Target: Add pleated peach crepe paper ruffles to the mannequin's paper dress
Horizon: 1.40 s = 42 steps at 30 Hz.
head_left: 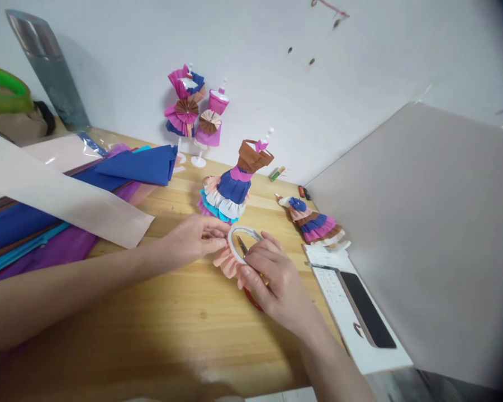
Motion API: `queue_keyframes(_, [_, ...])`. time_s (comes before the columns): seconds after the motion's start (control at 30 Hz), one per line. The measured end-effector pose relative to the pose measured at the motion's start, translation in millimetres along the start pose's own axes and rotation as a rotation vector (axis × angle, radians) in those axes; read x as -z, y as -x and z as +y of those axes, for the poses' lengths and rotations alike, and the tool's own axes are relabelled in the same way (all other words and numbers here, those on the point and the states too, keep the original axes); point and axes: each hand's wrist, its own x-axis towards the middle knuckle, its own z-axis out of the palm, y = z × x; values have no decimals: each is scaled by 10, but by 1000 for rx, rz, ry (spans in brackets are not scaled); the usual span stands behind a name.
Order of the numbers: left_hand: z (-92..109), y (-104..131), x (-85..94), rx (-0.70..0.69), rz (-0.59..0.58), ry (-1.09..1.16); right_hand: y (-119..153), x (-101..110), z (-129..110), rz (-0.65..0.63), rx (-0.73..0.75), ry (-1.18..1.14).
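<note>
A white roll of tape (236,252) is tilted up over the wooden table, gripped at its right side by my right hand (276,276). My left hand (195,237) has its thumb and fingers drawn together at the ring's left edge; what they pinch is too small to make out. Below the ring hangs a ruffled peach paper strip (226,263), partly hidden by my right fingers. Scissors (254,300) with a red handle lie under my right hand, one blade showing through the ring. Just behind stands a mini dress form in a ruffled paper dress (233,187).
Coloured paper sheets (138,164) and a long cream strip (88,209) cover the left side. Two more dressed forms (209,120) stand by the wall, near a bottle (52,72). Another paper dress (316,226) and a phone (366,310) lie right, beside a grey panel (423,223).
</note>
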Motion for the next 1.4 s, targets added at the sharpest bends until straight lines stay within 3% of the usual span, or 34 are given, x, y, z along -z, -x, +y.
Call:
queue_keyframes(0.23, [-39, 24, -61, 156, 166, 70, 38, -50, 20, 49, -6, 171])
queue_keyframes(0.4, [-76, 22, -83, 143, 110, 180, 30, -87, 41, 76, 14, 243])
queue_keyframes(0.67, [-69, 35, -113, 292, 98, 380, 1, -132, 45, 138, 52, 311])
queue_keyframes(1.07, [-85, 73, -204, 130, 52, 261, -2, -136, 70, 171, 27, 336])
queue_keyframes(1.4, [12, 21, -69, 78, 111, -11, 3, -112, 65, 76, -6, 221])
